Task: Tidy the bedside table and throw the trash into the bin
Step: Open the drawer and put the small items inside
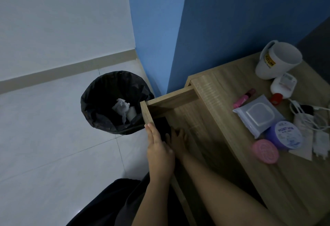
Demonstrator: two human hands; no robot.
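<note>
I'm looking down at the table, its drawer pulled out wide toward the bin on the left. The bin sits just beside the drawer's far-left corner, with crumpled tissue already inside. My left hand lies flat along the drawer's front edge, fingers straight, gripping nothing. My right hand is down in the drawer next to a dark thing; whether it holds that, I can't tell, it's too shadowed.

Risks, as I judge them: push the drawer shut now and the right fingers get pinched. Swing it wider and the corner could knock the bin over. On top, right side, mug, wipes, purple tub, pink tin and cable crowd together; a snagged cable could drag neighbours off.
</note>
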